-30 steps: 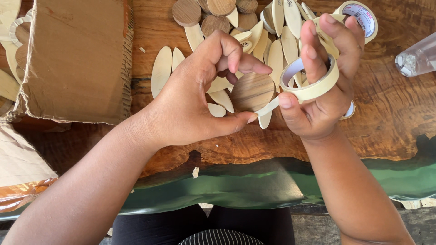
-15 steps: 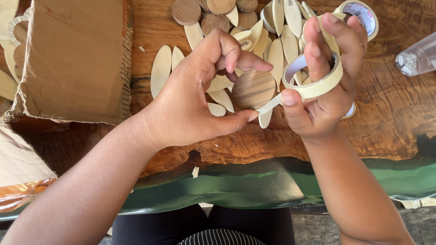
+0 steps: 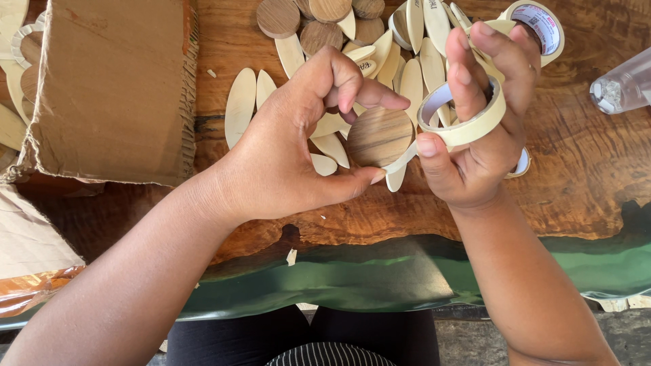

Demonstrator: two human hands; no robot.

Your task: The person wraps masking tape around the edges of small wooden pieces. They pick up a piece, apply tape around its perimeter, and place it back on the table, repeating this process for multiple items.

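Note:
My left hand point(image 3: 298, 146) pinches a round dark wooden disc point(image 3: 380, 137) between thumb and fingers, above the wooden table. My right hand point(image 3: 478, 129) grips a roll of cream masking tape point(image 3: 468, 125), with a finger through its hole. A strip of tape runs from the roll down to the disc's lower right edge, under my right thumb. Pale oval wooden pieces point(image 3: 241, 105) lie on the table behind both hands.
A cardboard box flap point(image 3: 115, 88) covers the left of the table. More round wooden discs point(image 3: 278, 17) are piled at the top. A second tape roll point(image 3: 539, 27) lies top right beside a clear plastic bottle point(image 3: 624, 85). The table's front edge point(image 3: 380, 271) is green resin.
Both hands and the disc stay nearly in place. My right hand has shifted slightly on the tape roll, fingers rising a little.

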